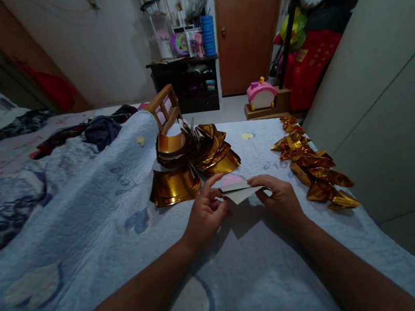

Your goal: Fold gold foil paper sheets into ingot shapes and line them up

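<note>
A sheet of paper (240, 193), its pale side showing and partly folded, is held just above the bed between my two hands. My left hand (208, 209) pinches its left end between thumb and fingers. At the right end, my right hand (279, 197) grips it with the thumb below and fingers on top. Beyond my left hand lies a loose stack of shiny gold foil sheets (175, 184), curled and fanned out. To the right, a row of folded gold foil pieces (318, 172) runs along the bed's edge.
Under everything spreads a light blue quilt (104, 277) with heart shapes. A wooden bed rail (164, 111) rises behind the foil stack. Rumpled clothes (101, 131) lie at the left. A pink toy (262, 95) stands past the bed's far end, and a pale cabinet (390, 95) flanks the right.
</note>
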